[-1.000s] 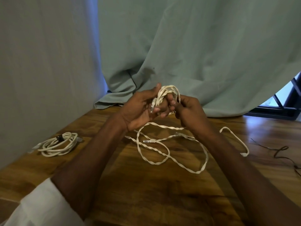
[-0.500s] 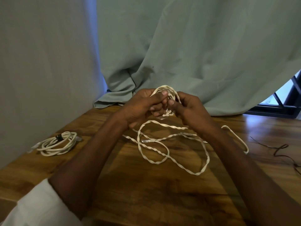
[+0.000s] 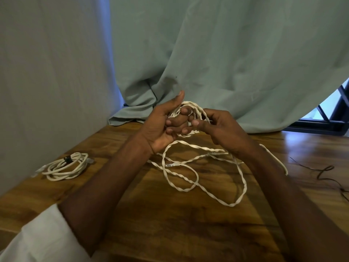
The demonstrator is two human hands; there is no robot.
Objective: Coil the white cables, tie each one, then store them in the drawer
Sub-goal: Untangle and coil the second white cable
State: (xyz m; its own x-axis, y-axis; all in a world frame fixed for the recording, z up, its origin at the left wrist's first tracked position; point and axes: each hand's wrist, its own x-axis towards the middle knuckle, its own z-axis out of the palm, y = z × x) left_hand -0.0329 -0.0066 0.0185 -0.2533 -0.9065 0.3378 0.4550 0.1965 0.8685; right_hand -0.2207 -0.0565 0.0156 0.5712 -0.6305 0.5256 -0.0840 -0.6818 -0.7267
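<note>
A long white twisted cable [image 3: 204, 183] lies in loose loops on the wooden table [image 3: 170, 224], one plug [image 3: 172, 164] resting near the middle. Its upper part is wound into a small coil [image 3: 196, 110] held above the table between both hands. My left hand [image 3: 162, 125] has its fingers curled through the coil with the thumb raised. My right hand [image 3: 217, 127] grips the coil's right side, thumb pointing left. A second white cable [image 3: 65, 166], coiled and bound with a dark tie, lies at the left of the table.
A pale green curtain [image 3: 226, 63] hangs behind the table and drapes onto its far edge. A thin dark wire [image 3: 324, 172] trails on the table at the right. A dark window frame [image 3: 338, 114] shows at the far right.
My left thumb has lifted off the coil and points up; the fingers have shifted around the coil. The loose loops on the table have shifted slightly.
</note>
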